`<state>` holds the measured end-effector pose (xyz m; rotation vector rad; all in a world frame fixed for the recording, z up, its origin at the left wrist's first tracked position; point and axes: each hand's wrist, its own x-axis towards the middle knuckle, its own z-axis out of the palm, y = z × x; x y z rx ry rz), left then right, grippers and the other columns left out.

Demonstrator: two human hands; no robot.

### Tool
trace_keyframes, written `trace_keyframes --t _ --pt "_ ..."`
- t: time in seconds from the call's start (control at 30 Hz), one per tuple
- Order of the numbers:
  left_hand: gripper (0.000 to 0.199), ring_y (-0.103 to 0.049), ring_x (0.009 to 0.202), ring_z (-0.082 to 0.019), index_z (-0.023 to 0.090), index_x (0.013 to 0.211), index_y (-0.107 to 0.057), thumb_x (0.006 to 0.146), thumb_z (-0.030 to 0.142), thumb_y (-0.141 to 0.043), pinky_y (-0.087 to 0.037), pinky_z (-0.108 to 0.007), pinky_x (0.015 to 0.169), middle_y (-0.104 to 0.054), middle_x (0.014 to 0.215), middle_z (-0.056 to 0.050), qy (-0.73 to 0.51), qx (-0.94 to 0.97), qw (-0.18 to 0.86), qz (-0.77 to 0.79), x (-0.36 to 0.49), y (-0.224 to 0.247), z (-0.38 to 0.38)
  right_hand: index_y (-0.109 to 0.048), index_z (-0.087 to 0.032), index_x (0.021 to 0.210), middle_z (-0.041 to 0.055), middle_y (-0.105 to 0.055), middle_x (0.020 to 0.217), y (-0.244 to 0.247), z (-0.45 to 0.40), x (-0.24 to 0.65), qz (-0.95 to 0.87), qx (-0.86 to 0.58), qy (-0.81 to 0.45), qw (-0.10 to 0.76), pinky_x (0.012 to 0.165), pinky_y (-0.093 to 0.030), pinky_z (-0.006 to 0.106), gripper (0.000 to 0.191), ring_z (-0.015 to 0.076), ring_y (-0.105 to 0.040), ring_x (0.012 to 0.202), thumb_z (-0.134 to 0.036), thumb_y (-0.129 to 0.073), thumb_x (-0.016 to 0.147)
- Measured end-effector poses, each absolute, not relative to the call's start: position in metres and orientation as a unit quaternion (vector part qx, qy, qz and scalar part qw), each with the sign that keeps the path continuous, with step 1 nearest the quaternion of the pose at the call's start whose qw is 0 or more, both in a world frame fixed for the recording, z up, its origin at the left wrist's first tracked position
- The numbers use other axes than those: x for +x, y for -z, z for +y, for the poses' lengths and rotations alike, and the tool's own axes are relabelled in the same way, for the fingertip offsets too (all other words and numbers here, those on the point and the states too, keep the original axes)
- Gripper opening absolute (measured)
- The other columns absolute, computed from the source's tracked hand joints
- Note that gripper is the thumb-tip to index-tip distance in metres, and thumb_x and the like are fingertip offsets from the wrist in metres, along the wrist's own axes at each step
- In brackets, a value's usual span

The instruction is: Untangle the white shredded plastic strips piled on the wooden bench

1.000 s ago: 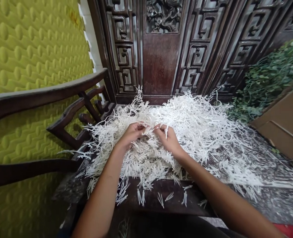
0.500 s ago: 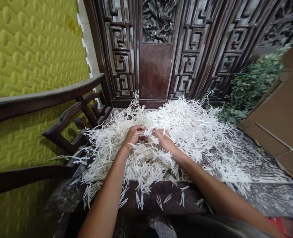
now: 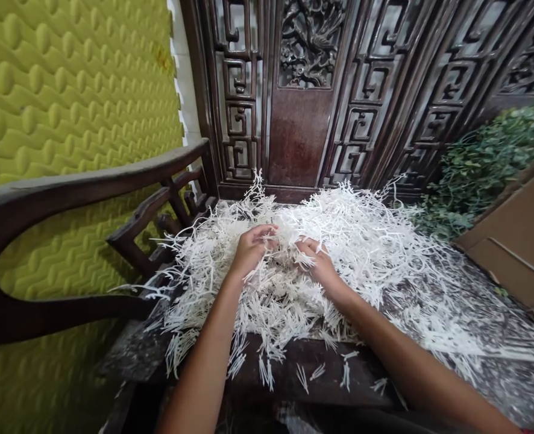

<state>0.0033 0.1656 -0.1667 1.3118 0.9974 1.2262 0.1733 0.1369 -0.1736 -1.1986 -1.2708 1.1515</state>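
Note:
A large heap of white plastic sprigs (image 3: 357,226), thin-stemmed with needle-like branching tips, covers the dark wooden seat (image 3: 289,355). Over its middle, my left hand (image 3: 254,248) has its fingers curled round some white sprigs, partly hidden by them. A short way to the right, my right hand (image 3: 317,260) pinches a small white sprig (image 3: 305,259) between thumb and fingers. Pale strands lie between the two hands, and I cannot make out whether they join what each holds. Several loose sprigs (image 3: 303,377) are scattered along the front edge.
On the left is a curved wooden armrest (image 3: 113,172) before a yellow padded wall (image 3: 68,90). A carved wooden backrest (image 3: 301,135) rises behind the heap. Green artificial foliage (image 3: 488,163) and a cardboard box (image 3: 515,241) sit at the right.
My hands have drawn slightly apart above the heap. The whole view has shifted, so the scene sits further right in the picture.

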Motion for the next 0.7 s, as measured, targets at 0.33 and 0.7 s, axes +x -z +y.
trace_keyframes --t 0.33,0.7 --pt "0.032 -0.06 0.091 -0.019 0.019 0.095 -0.066 0.075 0.043 -0.07 -0.046 -0.03 0.081 -0.066 0.098 -0.006 -0.413 0.613 0.543 0.399 0.008 0.152 0.155 -0.06 -0.019 0.076 -0.001 -0.059 0.068 0.167 0.134 0.173 -0.504 -0.49 -0.484 0.52 0.052 -0.04 0.023 0.036 0.0127 -0.052 0.058 -0.054 -0.066 0.073" --pt "0.028 -0.056 0.075 -0.014 0.017 0.083 -0.066 0.076 0.044 -0.068 -0.042 -0.027 0.073 -0.064 0.083 -0.003 -0.404 0.619 0.547 0.392 0.012 0.16 0.157 -0.059 -0.021 0.078 -0.003 -0.056 0.066 0.165 0.132 0.173 -0.497 -0.492 -0.489 0.521 0.051 -0.038 0.023 0.029 0.0115 -0.048 0.055 -0.05 -0.063 0.077"
